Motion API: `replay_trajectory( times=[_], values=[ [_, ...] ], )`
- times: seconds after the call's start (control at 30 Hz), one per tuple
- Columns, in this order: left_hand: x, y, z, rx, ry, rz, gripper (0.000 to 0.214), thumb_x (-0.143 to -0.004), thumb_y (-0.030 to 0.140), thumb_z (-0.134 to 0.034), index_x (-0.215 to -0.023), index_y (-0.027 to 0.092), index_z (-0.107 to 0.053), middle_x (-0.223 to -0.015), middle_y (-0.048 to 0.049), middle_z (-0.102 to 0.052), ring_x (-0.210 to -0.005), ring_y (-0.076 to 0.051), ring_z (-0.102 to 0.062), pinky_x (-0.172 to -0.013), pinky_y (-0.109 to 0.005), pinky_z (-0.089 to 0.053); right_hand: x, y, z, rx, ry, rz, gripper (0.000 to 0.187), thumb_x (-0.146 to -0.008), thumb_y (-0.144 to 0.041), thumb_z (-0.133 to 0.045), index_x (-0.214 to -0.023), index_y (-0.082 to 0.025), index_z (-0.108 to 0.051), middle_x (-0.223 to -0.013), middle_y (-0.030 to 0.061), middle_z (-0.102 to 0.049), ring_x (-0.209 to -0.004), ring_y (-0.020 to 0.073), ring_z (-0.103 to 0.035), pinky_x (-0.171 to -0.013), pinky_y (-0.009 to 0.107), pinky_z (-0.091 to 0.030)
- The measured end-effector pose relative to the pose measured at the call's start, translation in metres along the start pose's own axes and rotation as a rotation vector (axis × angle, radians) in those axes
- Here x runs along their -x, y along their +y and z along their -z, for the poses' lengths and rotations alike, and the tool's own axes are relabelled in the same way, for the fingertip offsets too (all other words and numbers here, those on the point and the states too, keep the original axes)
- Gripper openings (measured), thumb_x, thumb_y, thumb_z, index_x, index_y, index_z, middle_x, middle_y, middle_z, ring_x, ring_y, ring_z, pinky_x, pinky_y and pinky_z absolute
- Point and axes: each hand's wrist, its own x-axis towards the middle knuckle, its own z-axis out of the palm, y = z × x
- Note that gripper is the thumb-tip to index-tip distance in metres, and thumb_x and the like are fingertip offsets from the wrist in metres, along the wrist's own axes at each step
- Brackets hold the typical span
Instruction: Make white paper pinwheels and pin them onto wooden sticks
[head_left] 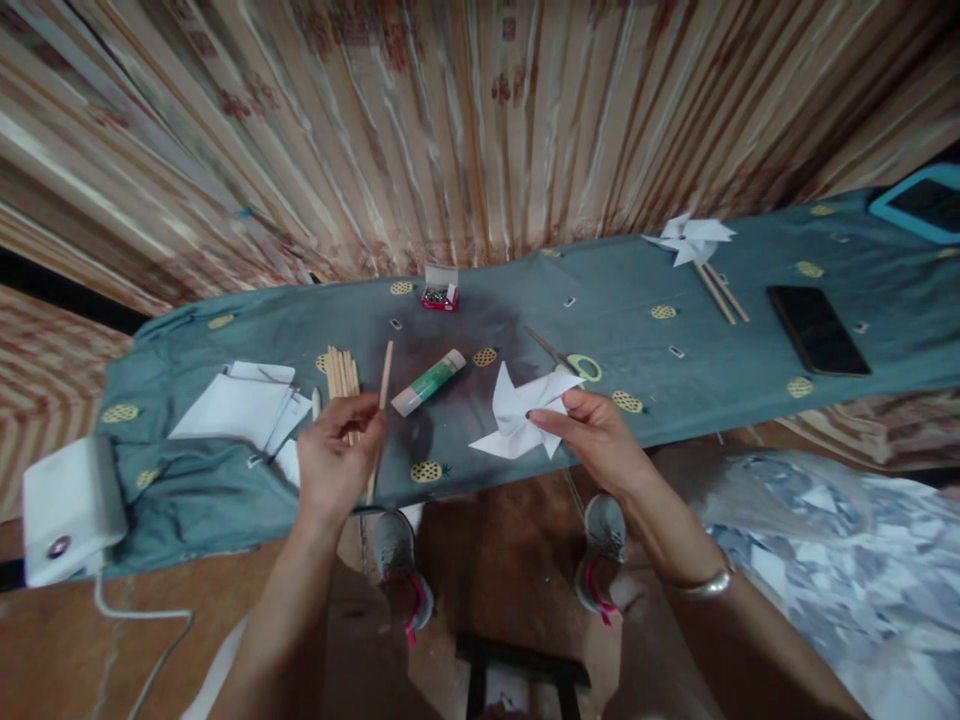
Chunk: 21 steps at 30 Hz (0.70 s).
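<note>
On the table before me, sticks lie left of the glue stick, the pinwheel right, the pin box behind.

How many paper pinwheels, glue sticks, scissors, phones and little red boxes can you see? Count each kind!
Paper pinwheels: 2
Glue stick: 1
Scissors: 1
Phone: 1
Red box: 1
Total: 6

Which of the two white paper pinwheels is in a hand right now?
The near pinwheel, pinched by the right hand at the front edge of the table. The far pinwheel lies untouched near the phone, with wooden sticks under it.
</note>
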Motion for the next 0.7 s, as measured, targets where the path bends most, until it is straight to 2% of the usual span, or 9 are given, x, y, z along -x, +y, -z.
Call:
replay_trajectory(
  times=[0.1,0.17,0.3,0.4,0.5,0.6,0.7],
  values=[
    [0.025,0.02,-0.017,0.314,-0.157,0.124,0.025,-0.067,0.035,-0.076,-0.082,0.017,-0.072,-0.075,-0.0016,-0.064,-0.067,-0.014,-0.061,-0.063,-0.025,-0.05,0.009,-0.005,-0.003,0.006,-0.061,0.017,0.02,-0.063,-0.034,-0.087,-0.073,-0.022,-0.076,-0.068,-0.0021,-0.074,-0.061,0.0102,-0.065,-0.062,0.022,-0.052],
    [0.042,0.028,-0.033,0.485,-0.298,0.287,0.028,-0.065,0.038,-0.081,-0.08,0.016,-0.072,-0.07,-0.0006,-0.063,-0.06,-0.013,-0.06,-0.06,-0.025,-0.05,0.016,-0.009,-0.006,0.018,-0.117,0.029,0.018,-0.065,-0.032,-0.086,-0.076,-0.022,-0.076,-0.072,-0.0015,-0.075,-0.062,0.0103,-0.066,-0.063,0.022,-0.053],
    [0.065,0.029,-0.057,0.788,-0.457,0.639,0.037,-0.055,0.04,-0.087,-0.077,0.014,-0.072,-0.063,-0.0018,-0.065,-0.058,-0.014,-0.059,-0.057,-0.025,-0.048,0.031,-0.015,-0.013,0.116,-0.23,0.055,0.014,-0.074,-0.031,-0.08,-0.085,-0.022,-0.077,-0.08,0.0006,-0.076,-0.07,0.0135,-0.069,-0.066,0.024,-0.054],
    [0.071,0.029,-0.064,0.88,-0.476,0.798,0.035,-0.049,0.034,-0.09,-0.071,0.013,-0.072,-0.059,-0.0018,-0.064,-0.056,-0.014,-0.058,-0.055,-0.024,-0.047,0.038,-0.019,-0.018,0.306,-0.236,0.15,0.011,-0.079,-0.027,-0.075,-0.087,-0.021,-0.077,-0.079,0.001,-0.074,-0.072,0.0148,-0.068,-0.064,0.024,-0.053],
    [0.071,0.034,-0.063,0.915,-0.454,0.88,0.033,-0.042,0.026,-0.092,-0.065,0.013,-0.071,-0.054,0.0009,-0.061,-0.052,-0.01,-0.053,-0.052,-0.02,-0.044,0.042,-0.021,-0.022,0.494,-0.186,0.352,0.007,-0.082,-0.018,-0.07,-0.085,-0.019,-0.075,-0.08,0.0011,-0.073,-0.073,0.0139,-0.066,-0.066,0.025,-0.052],
    [0.07,0.04,-0.062,0.938,-0.428,0.903,0.034,-0.04,0.024,-0.093,-0.062,0.013,-0.07,-0.053,0.0024,-0.06,-0.052,-0.007,-0.051,-0.049,-0.016,-0.041,0.044,-0.021,-0.022,0.588,-0.142,0.513,0.009,-0.085,-0.013,-0.066,-0.087,-0.019,-0.072,-0.084,0.0013,-0.072,-0.077,0.0129,-0.067,-0.071,0.026,-0.052],
    [0.07,0.042,-0.062,0.956,-0.463,0.882,0.032,-0.045,0.027,-0.092,-0.059,0.012,-0.068,-0.053,0.0025,-0.059,-0.049,-0.005,-0.048,-0.048,-0.015,-0.039,0.044,-0.02,-0.021,0.684,-0.098,0.641,0.01,-0.086,-0.011,-0.064,-0.092,-0.018,-0.069,-0.085,0.0017,-0.071,-0.08,0.0131,-0.065,-0.074,0.028,-0.052]
  ],
)
